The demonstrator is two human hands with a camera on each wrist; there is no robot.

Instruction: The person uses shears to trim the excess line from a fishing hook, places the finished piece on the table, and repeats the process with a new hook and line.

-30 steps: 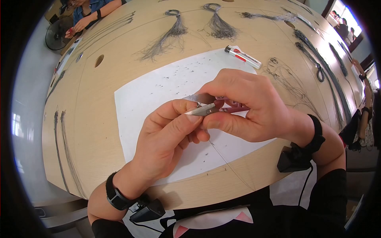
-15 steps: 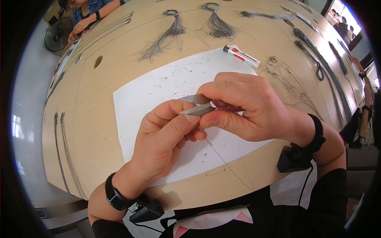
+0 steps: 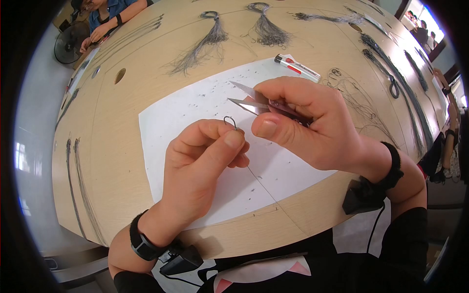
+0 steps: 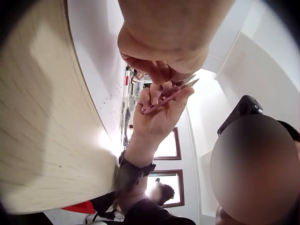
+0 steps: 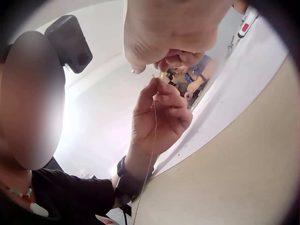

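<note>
Between thumb and forefinger, my left hand (image 3: 198, 163) pinches a small fish hook (image 3: 234, 121), its bend sticking up above the fingertips. A thin line (image 3: 264, 187) runs from below these fingers toward the table's near edge; the right wrist view shows the line (image 5: 154, 126) hanging past the palm. My right hand (image 3: 315, 119) holds a pair of thread snips (image 3: 248, 105) just right of the hook, blades apart and pointing left. Their pink handle (image 4: 161, 102) lies within the curled fingers in the left wrist view. The blades are clear of the hook.
White paper (image 3: 163, 132) strewn with dark clippings lies under the hands. A white-and-red tube (image 3: 298, 68) rests at its far corner. Tied bundles of hooked line (image 3: 267, 31) lie farther back, loose lines (image 3: 359, 105) and dark bundles (image 3: 405, 102) to the right. Another person (image 3: 105, 22) sits far left.
The snips have moved up and right, away from my left fingertips, and their blades now spread apart. The hook, earlier hidden behind the blades, now shows. My left hand has barely moved.
</note>
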